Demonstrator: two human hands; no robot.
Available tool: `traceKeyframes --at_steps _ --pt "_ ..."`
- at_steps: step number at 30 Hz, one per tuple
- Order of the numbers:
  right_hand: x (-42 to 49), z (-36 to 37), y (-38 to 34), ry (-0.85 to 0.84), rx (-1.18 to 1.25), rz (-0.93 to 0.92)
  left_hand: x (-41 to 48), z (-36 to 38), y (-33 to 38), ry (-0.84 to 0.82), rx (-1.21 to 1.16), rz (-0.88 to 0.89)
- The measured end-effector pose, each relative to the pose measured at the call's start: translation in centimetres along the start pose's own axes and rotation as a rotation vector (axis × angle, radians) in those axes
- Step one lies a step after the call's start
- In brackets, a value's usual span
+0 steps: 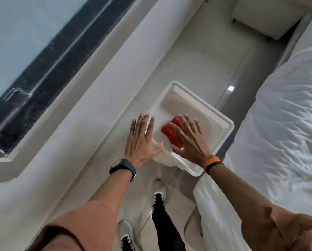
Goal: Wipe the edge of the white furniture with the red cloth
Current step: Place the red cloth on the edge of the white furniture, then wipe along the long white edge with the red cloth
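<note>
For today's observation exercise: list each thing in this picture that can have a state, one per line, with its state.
red cloth: folded, pressed flat on the furniture's recessed top, under the right hand
right hand: open, fingers spread, palm down on the cloth
left hand: open, flat, resting on the furniture's left rim
white furniture: upright on the floor, raised rim all round
bed: covered in rumpled white bedding

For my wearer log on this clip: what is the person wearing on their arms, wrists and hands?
Both hands are bare, no gloves. The left hand has a black smartwatch-style band at the wrist and a short rust-brown sleeve on the upper arm. The right hand has a thin ring on one finger, plus an orange wristband beside a thin black band.
</note>
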State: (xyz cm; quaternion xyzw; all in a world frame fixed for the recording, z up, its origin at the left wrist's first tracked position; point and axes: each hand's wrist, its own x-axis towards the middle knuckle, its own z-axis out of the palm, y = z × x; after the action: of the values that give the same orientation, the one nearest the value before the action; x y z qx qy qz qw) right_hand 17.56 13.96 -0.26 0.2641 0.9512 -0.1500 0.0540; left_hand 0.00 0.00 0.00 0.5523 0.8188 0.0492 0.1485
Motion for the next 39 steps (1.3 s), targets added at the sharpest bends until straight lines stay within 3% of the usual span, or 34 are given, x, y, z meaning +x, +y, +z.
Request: traceKeyframes --at_steps 6,12,22,26,31,39 --pt "1.6 1.2 -0.2 -0.106 -0.059 -0.04 0.5 1.2 0.1 -0.019 0.029 -0.008" --pt "2.1 0.8 -0.5 -0.09 -0.07 -0.039 0.7 1.4 0.0 -0.015 0.04 0.001" --pt "0.8 -1.7 -3.5 0.188 0.049 0.005 -1.6 -0.8 -1.6 0.027 0.015 0.004" --pt "-0.7 -2.7 -7.6 0.293 0.099 -0.066 -4.9 -1.9 -3.4 0.092 -0.002 -0.004" --pt "-2.6 -1.1 -15.6 0.306 0.178 -0.139 -12.8 -1.9 -8.4 0.072 -0.005 -0.08" --pt "-6.5 11.9 -31.4 0.266 0.315 -0.089 -30.2 3.4 -21.8 0.018 0.086 -0.178"
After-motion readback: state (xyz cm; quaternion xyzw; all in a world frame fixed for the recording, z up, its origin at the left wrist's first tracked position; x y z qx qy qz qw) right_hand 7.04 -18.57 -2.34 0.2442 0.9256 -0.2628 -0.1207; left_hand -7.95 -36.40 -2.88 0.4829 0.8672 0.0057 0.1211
